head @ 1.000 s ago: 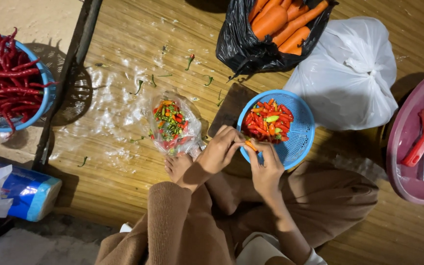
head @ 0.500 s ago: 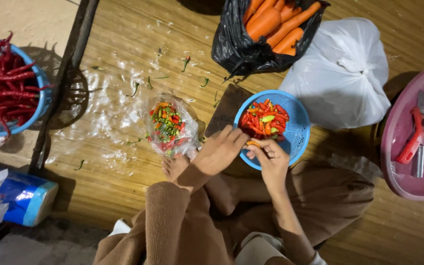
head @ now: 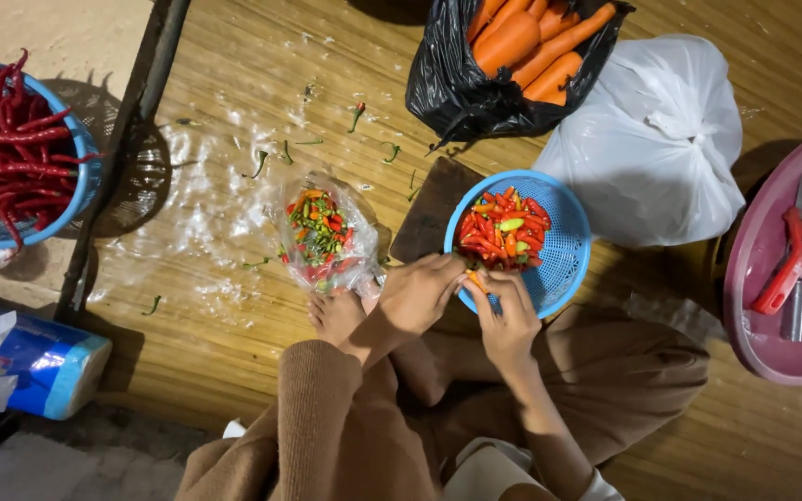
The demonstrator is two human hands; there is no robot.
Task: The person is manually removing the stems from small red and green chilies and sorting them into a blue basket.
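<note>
A blue plastic basket [head: 559,264] holding small red, orange and green chilies [head: 501,230] sits on the wooden floor in front of me. My left hand [head: 420,295] and my right hand [head: 505,311] meet at its near rim, both pinching one small orange chili [head: 475,278]. Just left of my left hand lies a clear plastic bag of mixed small chilies [head: 319,237]. My bare foot [head: 334,315] rests under that bag.
A blue basket of long red chilies [head: 11,158] stands far left. A black bag of carrots [head: 512,56] and a tied white bag [head: 661,139] lie behind. A pink basin [head: 763,278] with a red peeler [head: 786,264] is at right. Green stems [head: 262,162] dot the floor.
My hands stay at the basket's near rim, working a small chili between the fingers. The view has shifted slightly; nothing else has moved.
</note>
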